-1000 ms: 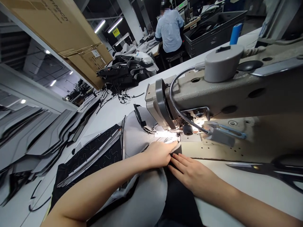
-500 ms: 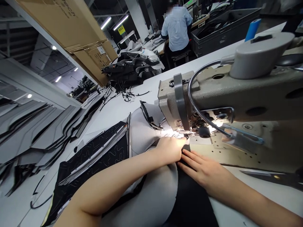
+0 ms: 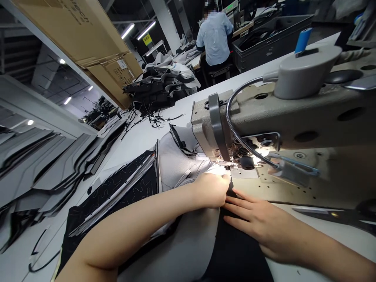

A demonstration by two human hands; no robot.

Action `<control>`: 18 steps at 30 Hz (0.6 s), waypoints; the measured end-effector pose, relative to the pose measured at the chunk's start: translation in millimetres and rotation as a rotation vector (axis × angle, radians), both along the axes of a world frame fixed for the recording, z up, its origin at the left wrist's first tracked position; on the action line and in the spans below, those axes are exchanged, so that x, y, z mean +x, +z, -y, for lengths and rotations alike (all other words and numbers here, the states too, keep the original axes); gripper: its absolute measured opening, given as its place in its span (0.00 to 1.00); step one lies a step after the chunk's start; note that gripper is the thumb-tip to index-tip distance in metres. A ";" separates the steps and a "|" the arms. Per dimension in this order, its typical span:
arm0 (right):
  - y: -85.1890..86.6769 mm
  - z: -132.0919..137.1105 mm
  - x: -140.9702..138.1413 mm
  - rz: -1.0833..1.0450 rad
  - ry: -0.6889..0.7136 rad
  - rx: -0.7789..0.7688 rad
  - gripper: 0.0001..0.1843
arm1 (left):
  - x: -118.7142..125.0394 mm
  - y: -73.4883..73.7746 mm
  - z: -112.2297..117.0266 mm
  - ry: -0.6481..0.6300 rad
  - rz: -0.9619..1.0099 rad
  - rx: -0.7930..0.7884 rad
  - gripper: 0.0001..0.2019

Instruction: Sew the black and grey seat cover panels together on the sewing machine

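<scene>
Close to the lit needle area of a sewing machine (image 3: 235, 154), my left hand (image 3: 210, 190) has its fingers curled, gripping the edge of a sewn fabric cover. Grey mesh fabric (image 3: 170, 162) of this cover bunches up left of the machine, and a grey panel (image 3: 188, 243) hangs below my left forearm. My right hand (image 3: 258, 219) lies with fingers stretched out on a black fabric panel (image 3: 235, 250), just right of my left hand. A black quilted part (image 3: 123, 192) with pale wavy stitching spreads to the left. My left fingertips are partly lost in glare.
Scissors (image 3: 329, 214) lie on the white table right of my right hand. Stacked grey panels (image 3: 58, 160) lie at left, with a dark fabric pile (image 3: 161, 84) and a cardboard box (image 3: 85, 35) beyond. A seated person (image 3: 215, 37) works near a grey crate (image 3: 270, 41).
The view has shifted slightly. My right hand has slid a little toward me, its fingers more spread. The grey panel below my left hand has shifted, and my left hand stays by the needle.
</scene>
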State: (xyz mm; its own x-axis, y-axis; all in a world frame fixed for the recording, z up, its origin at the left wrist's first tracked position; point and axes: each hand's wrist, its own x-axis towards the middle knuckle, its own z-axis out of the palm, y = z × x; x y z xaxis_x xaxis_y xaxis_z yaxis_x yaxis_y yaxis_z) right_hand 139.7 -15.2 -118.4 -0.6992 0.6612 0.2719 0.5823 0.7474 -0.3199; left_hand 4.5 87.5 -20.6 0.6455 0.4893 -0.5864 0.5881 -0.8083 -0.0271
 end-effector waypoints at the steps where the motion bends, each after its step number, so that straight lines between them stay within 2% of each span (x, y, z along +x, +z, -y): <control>1: 1.7 0.4 1.9 -0.002 0.007 -0.018 0.32 | 1.1 0.2 -0.9 0.012 0.019 -0.019 0.19; 3: 4.4 1.1 4.1 0.012 0.019 -0.057 0.34 | 2.4 -1.9 -2.5 0.039 0.058 -0.032 0.19; 7: 6.4 -0.2 3.3 0.034 0.055 -0.096 0.36 | 1.9 -10.7 -3.6 0.089 0.078 -0.026 0.26; 11: 7.1 -3.3 2.7 0.018 0.068 -0.133 0.34 | -3.5 -22.6 -1.0 0.098 0.137 -0.025 0.27; 13: 6.8 -3.1 2.9 -0.019 0.079 -0.153 0.35 | -8.7 -27.6 2.6 0.088 0.155 0.022 0.32; 16: 5.6 -0.8 1.2 -0.074 0.105 -0.181 0.37 | -16.3 -25.0 6.0 0.077 0.065 0.058 0.41; 18: 5.2 0.6 -2.6 -0.056 0.103 -0.178 0.35 | -18.0 -15.8 3.2 0.091 0.020 -0.026 0.40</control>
